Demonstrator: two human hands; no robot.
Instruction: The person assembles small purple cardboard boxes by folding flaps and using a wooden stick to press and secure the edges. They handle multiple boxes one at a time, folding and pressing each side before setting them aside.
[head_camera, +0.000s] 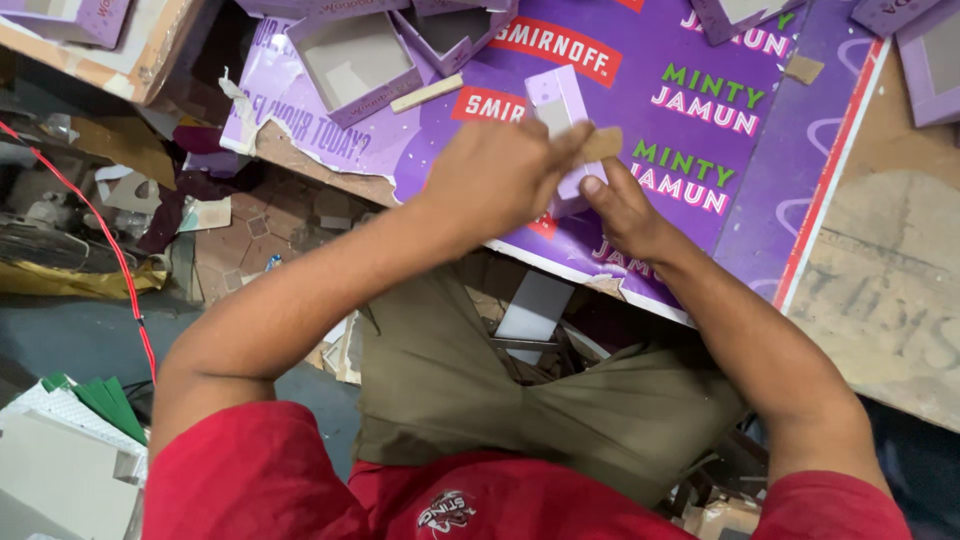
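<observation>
Purple board (700, 60), hands gripping lilac box (556, 100)

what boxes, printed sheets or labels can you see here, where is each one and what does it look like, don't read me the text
Small lilac box: upright under the left hand and right hand, with a tan card strip.
Printed poster sheet: flat work surface, purple, red-and-white and green lettering, left edge torn.
Open lilac boxes: top centre, shallow, grey inside.
More lilac boxes: top right, partly cut off.
Green sheets: lower left.
</observation>
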